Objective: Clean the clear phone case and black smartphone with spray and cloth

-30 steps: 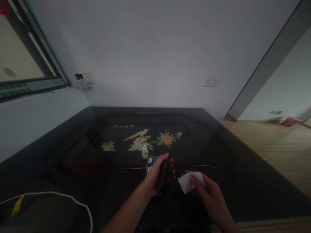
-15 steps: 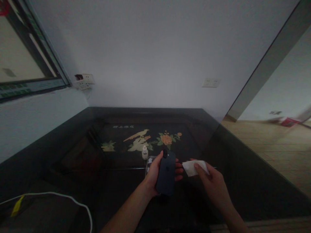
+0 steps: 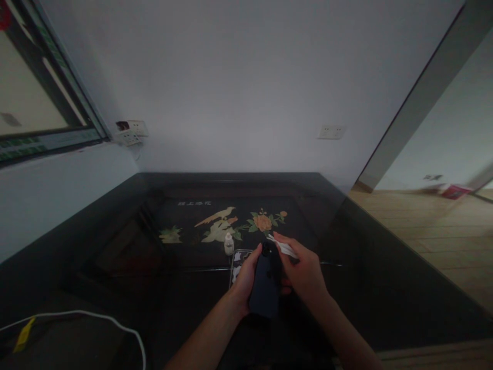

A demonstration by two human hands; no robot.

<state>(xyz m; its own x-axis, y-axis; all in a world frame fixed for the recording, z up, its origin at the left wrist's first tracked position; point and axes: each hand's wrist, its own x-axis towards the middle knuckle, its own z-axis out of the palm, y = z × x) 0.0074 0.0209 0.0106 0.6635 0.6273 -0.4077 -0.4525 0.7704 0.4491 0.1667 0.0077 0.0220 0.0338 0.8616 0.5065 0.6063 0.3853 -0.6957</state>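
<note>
My left hand (image 3: pixel 244 277) grips a dark smartphone (image 3: pixel 265 285) from its left side, back face up, above the black table. My right hand (image 3: pixel 302 270) is closed on a white wipe (image 3: pixel 283 246) and presses it against the phone's upper right, near the camera. A small white dropper bottle (image 3: pixel 229 243) stands just beyond the left hand. A clear phone case (image 3: pixel 236 262) lies on the table under the left hand, partly hidden by it.
The black glass-topped table (image 3: pixel 154 288) carries a painted bird and flower panel (image 3: pixel 231 226). A white cable (image 3: pixel 96 318) with a yellow tag curls at the lower left. Wall sockets (image 3: pixel 131 131) sit beside a window frame. Wooden floor (image 3: pixel 435 236) lies to the right.
The left hand turned the phone from edge-on to back face up. The right hand brought the white wipe leftward from beside the phone onto its upper part.
</note>
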